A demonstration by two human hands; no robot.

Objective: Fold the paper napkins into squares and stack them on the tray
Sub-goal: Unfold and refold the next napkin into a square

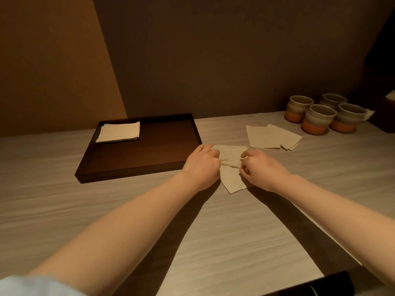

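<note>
A cream paper napkin (231, 161) lies partly folded on the table just right of the tray, its near corner pointing toward me. My left hand (202, 165) pinches its left edge and my right hand (263, 167) pinches its right edge. The dark brown tray (147, 165) sits to the left; a folded square napkin stack (118, 131) rests in its far left corner. A small pile of loose flat napkins (271, 136) lies on the table beyond my right hand.
Several two-tone ceramic cups (318, 119) stand at the far right by the wall. A dark box (384, 112) sits at the right edge. A dark object (320, 285) lies at the near edge. The wall runs close behind the tray.
</note>
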